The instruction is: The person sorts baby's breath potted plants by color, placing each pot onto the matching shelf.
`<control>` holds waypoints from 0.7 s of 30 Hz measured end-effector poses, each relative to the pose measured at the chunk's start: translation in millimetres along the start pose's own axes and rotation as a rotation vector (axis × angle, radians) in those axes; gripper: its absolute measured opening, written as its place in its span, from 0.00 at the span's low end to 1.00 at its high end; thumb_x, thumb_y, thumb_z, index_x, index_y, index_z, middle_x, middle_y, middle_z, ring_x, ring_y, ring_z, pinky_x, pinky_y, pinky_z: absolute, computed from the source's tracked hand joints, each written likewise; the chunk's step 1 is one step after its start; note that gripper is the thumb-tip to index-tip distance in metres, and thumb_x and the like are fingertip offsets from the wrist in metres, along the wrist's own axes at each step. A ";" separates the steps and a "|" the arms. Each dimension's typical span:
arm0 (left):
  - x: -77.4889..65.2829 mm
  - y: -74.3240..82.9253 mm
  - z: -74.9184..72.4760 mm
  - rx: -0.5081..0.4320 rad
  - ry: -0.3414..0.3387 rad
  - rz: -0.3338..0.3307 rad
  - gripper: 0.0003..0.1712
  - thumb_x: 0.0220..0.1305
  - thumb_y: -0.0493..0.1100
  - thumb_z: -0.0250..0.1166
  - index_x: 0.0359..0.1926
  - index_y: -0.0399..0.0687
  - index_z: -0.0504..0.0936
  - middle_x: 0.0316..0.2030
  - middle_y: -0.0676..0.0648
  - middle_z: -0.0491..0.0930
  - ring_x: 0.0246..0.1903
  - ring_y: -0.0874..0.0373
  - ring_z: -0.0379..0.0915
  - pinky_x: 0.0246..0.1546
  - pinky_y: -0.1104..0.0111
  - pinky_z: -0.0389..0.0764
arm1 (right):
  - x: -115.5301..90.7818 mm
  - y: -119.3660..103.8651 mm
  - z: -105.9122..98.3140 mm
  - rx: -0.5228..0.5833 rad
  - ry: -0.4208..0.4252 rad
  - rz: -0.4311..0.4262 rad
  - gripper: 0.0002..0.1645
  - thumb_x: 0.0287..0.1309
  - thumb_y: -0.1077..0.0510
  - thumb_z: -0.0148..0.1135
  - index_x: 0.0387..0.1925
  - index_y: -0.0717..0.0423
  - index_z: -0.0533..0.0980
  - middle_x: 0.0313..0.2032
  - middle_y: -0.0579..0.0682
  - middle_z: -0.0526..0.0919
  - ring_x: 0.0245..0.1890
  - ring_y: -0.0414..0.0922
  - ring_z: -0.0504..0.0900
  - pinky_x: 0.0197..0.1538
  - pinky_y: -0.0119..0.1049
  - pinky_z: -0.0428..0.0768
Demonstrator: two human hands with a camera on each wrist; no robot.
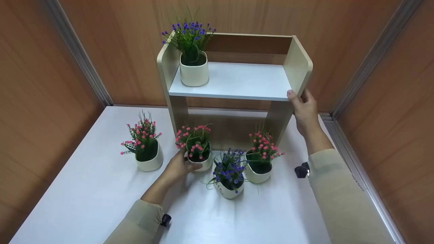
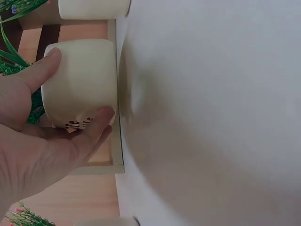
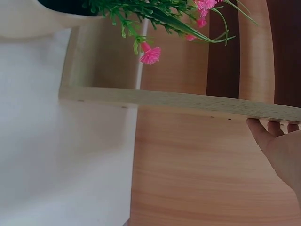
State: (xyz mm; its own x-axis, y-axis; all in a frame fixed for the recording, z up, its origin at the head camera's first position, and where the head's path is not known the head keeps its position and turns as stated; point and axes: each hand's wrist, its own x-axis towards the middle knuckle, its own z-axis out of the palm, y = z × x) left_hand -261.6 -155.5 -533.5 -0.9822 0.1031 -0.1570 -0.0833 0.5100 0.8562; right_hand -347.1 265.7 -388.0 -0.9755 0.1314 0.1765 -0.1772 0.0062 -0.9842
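Note:
My left hand [image 1: 179, 165] grips a white pot of pink flowers [image 1: 198, 162] in front of the shelf unit. In the left wrist view the thumb lies near the rim of this pot [image 2: 80, 80] and the fingers curl round its lettered side, with a shadow on the table beside it. My right hand [image 1: 306, 112] holds the right side panel of the two-tier wooden shelf unit [image 1: 300, 67], thumb at the front edge by the upper board. The right wrist view shows the fingertips [image 3: 254, 123] against the panel's outer face.
A pot of purple flowers [image 1: 195, 74] stands at the left of the upper board. On the white table [image 1: 84, 189], another pink-flowered pot [image 1: 151, 161] is at left; a purple-flowered pot [image 1: 229, 189] and a pink-flowered pot [image 1: 258, 174] stand right of my left hand. Wooden walls [image 1: 390, 84] enclose the table.

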 end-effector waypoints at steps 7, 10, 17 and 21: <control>16.7 11.1 -3.8 0.038 0.026 0.034 0.61 0.65 0.49 0.80 0.87 0.41 0.51 0.82 0.29 0.60 0.77 0.29 0.67 0.78 0.42 0.72 | 0.5 0.7 -1.7 -0.030 0.007 -0.008 0.50 0.73 0.41 0.69 0.86 0.44 0.57 0.82 0.57 0.63 0.83 0.56 0.64 0.87 0.60 0.60; 24.8 14.5 -4.1 0.048 0.037 0.040 0.62 0.65 0.50 0.80 0.86 0.38 0.51 0.81 0.27 0.61 0.76 0.29 0.68 0.79 0.42 0.71 | -0.1 1.4 -1.9 -0.039 0.010 -0.010 0.50 0.73 0.41 0.69 0.86 0.44 0.56 0.82 0.57 0.64 0.83 0.56 0.63 0.86 0.60 0.60; 44.0 12.6 -3.3 0.026 0.053 0.057 0.60 0.66 0.47 0.79 0.86 0.41 0.52 0.82 0.29 0.62 0.81 0.32 0.61 0.82 0.43 0.65 | -1.4 1.7 -1.6 -0.026 0.009 -0.008 0.51 0.72 0.41 0.70 0.87 0.42 0.55 0.84 0.56 0.61 0.84 0.57 0.62 0.86 0.62 0.59; 54.5 7.6 -2.1 0.016 0.072 0.062 0.58 0.66 0.46 0.79 0.85 0.39 0.53 0.82 0.30 0.62 0.82 0.33 0.59 0.84 0.45 0.62 | -1.1 2.3 -0.1 -0.005 0.000 -0.022 0.50 0.73 0.43 0.69 0.86 0.43 0.56 0.83 0.56 0.62 0.83 0.57 0.63 0.86 0.61 0.61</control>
State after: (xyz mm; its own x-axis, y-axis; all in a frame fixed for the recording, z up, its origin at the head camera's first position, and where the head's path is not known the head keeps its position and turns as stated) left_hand -316.1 -147.8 -534.5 -0.9950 0.0740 -0.0675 -0.0195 0.5181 0.8551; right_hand -346.4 265.7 -390.4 -0.9714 0.1310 0.1982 -0.1980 0.0143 -0.9801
